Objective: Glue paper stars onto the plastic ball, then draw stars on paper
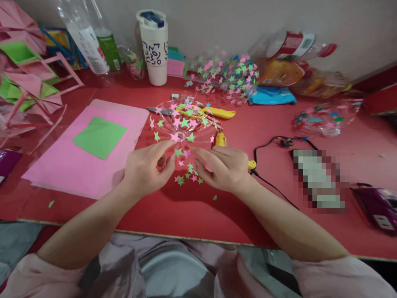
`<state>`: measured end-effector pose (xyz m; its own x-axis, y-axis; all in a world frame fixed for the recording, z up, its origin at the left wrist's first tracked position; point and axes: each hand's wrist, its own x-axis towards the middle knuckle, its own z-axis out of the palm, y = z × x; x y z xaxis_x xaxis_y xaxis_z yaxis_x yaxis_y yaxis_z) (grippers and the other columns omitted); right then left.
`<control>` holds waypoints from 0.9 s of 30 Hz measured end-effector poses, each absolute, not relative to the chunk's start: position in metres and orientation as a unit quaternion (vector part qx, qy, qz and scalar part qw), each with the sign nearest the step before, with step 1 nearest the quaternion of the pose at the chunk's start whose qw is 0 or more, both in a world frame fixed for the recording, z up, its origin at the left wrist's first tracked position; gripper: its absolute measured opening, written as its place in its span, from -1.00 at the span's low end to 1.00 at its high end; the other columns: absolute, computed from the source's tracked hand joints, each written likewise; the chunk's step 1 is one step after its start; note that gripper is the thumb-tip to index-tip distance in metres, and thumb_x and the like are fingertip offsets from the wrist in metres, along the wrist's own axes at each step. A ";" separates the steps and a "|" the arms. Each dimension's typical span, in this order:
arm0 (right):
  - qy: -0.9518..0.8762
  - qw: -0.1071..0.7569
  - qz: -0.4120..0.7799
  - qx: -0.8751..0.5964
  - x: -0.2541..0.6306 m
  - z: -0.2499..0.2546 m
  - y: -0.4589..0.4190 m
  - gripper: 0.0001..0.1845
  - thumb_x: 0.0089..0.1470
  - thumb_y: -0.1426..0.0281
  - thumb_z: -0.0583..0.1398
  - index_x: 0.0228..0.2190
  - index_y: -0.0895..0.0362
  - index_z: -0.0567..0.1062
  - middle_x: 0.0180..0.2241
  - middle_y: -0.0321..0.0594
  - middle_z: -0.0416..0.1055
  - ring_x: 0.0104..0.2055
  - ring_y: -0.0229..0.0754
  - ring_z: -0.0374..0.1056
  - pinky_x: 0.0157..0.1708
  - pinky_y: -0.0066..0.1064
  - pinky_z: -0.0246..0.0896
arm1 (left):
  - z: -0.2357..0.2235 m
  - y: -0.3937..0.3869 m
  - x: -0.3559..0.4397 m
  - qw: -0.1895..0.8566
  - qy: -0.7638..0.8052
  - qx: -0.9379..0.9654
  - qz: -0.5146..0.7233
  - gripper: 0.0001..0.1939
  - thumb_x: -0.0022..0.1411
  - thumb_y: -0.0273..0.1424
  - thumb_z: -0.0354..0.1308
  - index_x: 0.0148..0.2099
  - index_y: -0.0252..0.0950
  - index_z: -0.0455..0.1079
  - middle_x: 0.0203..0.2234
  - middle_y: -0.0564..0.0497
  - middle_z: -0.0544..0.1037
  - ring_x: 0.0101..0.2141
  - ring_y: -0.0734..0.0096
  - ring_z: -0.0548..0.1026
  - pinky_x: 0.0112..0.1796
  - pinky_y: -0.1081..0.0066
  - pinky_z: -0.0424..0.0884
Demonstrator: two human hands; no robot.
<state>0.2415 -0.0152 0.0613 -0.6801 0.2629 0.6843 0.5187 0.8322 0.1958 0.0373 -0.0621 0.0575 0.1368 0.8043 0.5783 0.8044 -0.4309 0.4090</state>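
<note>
My left hand (148,169) and my right hand (223,167) rest on the red table (192,207), fingertips meeting at a small pile of pink and green paper stars (187,174). The left thumb and forefinger seem pinched near a green star (178,152); whether they grip it is unclear. Just beyond the fingers lies a clear cut plastic piece covered with stuck-on stars (182,124). A yellow glue gun (222,141) pokes out behind my right hand.
Pink paper with a green square (99,136) lies at left. Yellow scissors (198,111), a white tumbler (155,45), star-covered bottles (235,74), plastic bottles and a black cord (269,145) crowd the back and right. Folded paper crafts (25,70) stand far left.
</note>
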 end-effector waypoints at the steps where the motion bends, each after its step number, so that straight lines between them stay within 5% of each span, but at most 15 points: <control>1: -0.899 0.328 -0.201 -0.212 0.242 0.062 -0.015 -0.85 0.13 0.47 0.13 -0.25 0.20 0.48 -0.67 -0.39 0.34 -0.62 -0.35 0.16 -0.60 -0.47 0.00 | 0.057 -0.062 0.038 0.011 -0.519 -0.763 -0.384 -0.76 0.22 -0.42 0.08 -0.07 -0.32 0.44 -0.64 0.18 0.42 -0.67 0.64 0.22 -0.55 0.59 0.21; 7: -0.885 0.353 -0.173 -0.248 0.251 0.080 -0.011 -0.83 0.15 0.47 0.11 -0.45 0.15 0.45 -0.67 -0.36 0.32 -0.62 -0.36 0.15 -0.57 -0.49 0.03 | 0.053 -0.059 0.038 0.052 -0.486 -0.778 -0.395 -0.85 0.25 -0.43 0.10 -0.15 -0.32 0.44 -0.61 0.15 0.47 -0.64 0.64 0.31 -0.53 0.58 0.23; 11: -0.898 0.325 -0.133 -0.265 0.264 0.092 -0.014 -0.70 0.17 0.42 0.11 -0.60 0.14 0.37 -0.69 -0.33 0.29 -0.62 -0.36 0.12 -0.57 -0.47 -0.01 | 0.052 -0.057 0.033 -0.024 -0.524 -0.715 -0.462 -0.90 0.22 -0.45 0.12 -0.19 -0.29 0.39 -0.64 0.20 0.39 -0.67 0.67 0.26 -0.58 0.61 0.22; 19: -0.962 0.032 -0.062 -0.264 0.261 0.056 -0.021 -0.66 0.25 0.35 -0.02 -0.44 0.18 0.45 -0.62 -0.29 0.33 -0.59 -0.32 0.07 -0.52 -0.40 -0.28 | 0.051 -0.054 0.027 -0.034 -0.511 -0.654 -0.557 -0.90 0.15 -0.43 0.24 -0.38 -0.27 0.38 -0.64 0.20 0.40 -0.62 0.67 0.31 -0.57 0.62 0.22; 27: -0.963 0.019 -0.042 -0.266 0.252 0.039 -0.030 -0.60 0.29 0.35 -0.10 -0.39 0.20 0.45 -0.62 -0.24 0.33 -0.60 -0.33 0.00 -0.51 -0.35 -0.36 | 0.051 -0.065 0.032 -0.010 -0.476 -0.728 -0.493 -0.82 0.26 -0.39 0.10 -0.41 -0.28 0.33 -0.68 0.20 0.36 -0.68 0.68 0.24 -0.61 0.61 0.17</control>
